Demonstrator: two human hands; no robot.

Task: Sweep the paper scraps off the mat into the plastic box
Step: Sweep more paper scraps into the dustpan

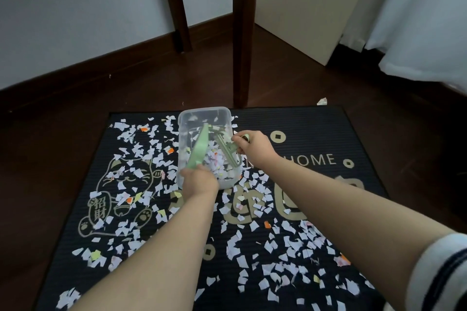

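**Green dustpan and brush held over the plastic box**

Head camera: a clear plastic box stands on the far middle part of a black ribbed mat, its open top facing up and a heap of torn paper already lying in its near half. The left hand hovers at the box's near edge with its fingers curled round the lower end of a pale green dustpan, which is tilted steeply on its side over the box. The right hand comes in from the box's right side and grips a small green brush between curled fingers and thumb; the brush slants across the opening just beside the dustpan (whether the two tools touch cannot be told).

Paper scraps, mostly white with a few orange, yellow and pink ones, are strewn thickly over the mat to the left of the box, in front of it and along the near right side. They cover part of a gold lucky-cat drawing on the left, while the gold word HOME on the right lies bare. One stray scrap sits on the dark wooden floor just past the mat's far edge.

Two dark wooden legs rise behind the box. White cloth hangs at the far right, and a white sleeve with dark stripes shows on the right arm.
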